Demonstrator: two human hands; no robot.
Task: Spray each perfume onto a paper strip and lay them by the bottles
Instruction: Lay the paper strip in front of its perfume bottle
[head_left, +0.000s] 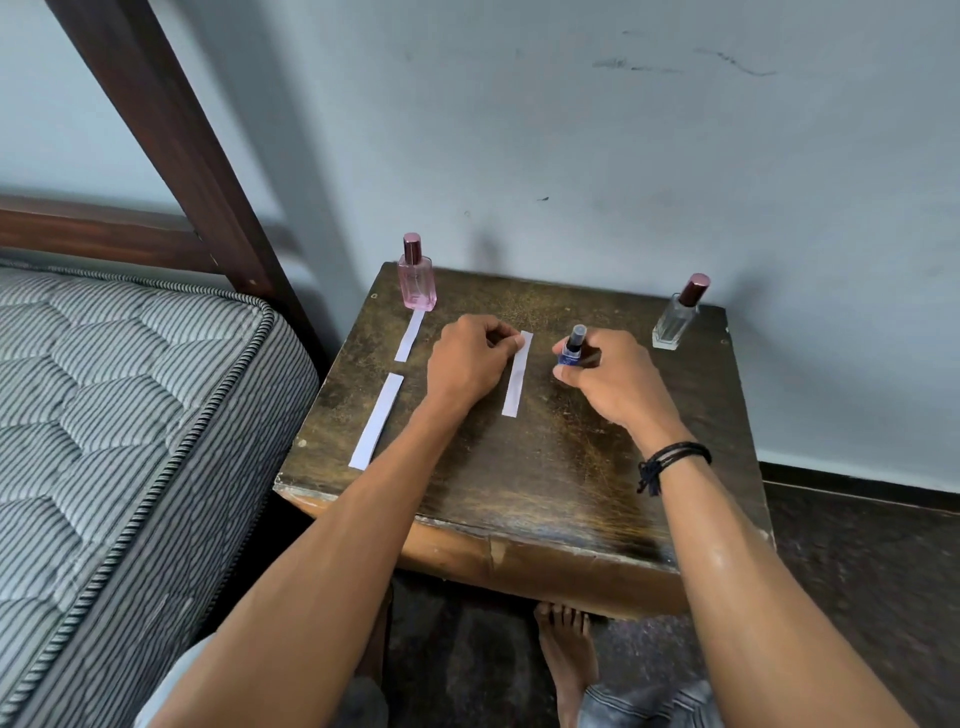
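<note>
A pale wall (571, 130) fills the far side, scuffed near the top. At 9 o'clock from the table lies a striped mattress (104, 415), with a dark wooden bed frame (171, 140) rising behind it. The worn dark table (545, 467) stands against the wall. Both bare forearms reach over its near edge.

The left hand (467, 364) sits just left of the table's centre, fingers curled, thumb and fingertips holding the far end of the middle strip (514, 384). That strip lies along the tabletop, pointing toward 12 o'clock. The right hand (613, 379), just right of centre, grips the small blue bottle (570, 354) upright on the table, its dark spray top showing above the fingers.

A long strip (376, 421) lies at 9 o'clock near the left edge. A shorter strip (410, 335) lies at 11 o'clock, its far end touching the pink bottle (416, 278), which stands in the 11 o'clock corner. A clear bottle (675, 322) stands in the 1 o'clock corner, capped.

A black cord bracelet (672, 462) circles the right wrist. A bare foot (566, 649) shows under the table at 6 o'clock.
</note>
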